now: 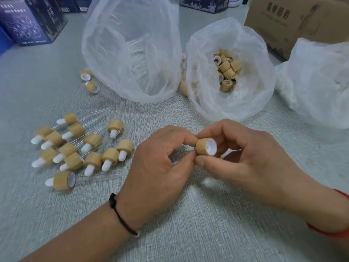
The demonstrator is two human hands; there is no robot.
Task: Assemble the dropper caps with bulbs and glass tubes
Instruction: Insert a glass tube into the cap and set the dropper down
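Two hands meet over the surface (188, 233) at center, both pinching one cap (205, 146). Right hand (251, 159) holds the bamboo cap between thumb below and fingers above, white open side facing 3 o'clock. Left hand (160, 159) has its fingers curled against the cap's closed end at 9 o'clock; whether a bulb is between those fingers I cannot tell, they hide it.

Risks: the cap is small and smooth, held by fingertips only, so a hard push from the left could pop it out and send it rolling. A bulb pushed in crooked would likely fold instead of seating. Finished droppers (83, 146) lie at 9 o'clock with thin glass tubes; a sweeping left wrist could knock or crack them. Spare caps sit in the bag (226, 103) at 12 o'clock.
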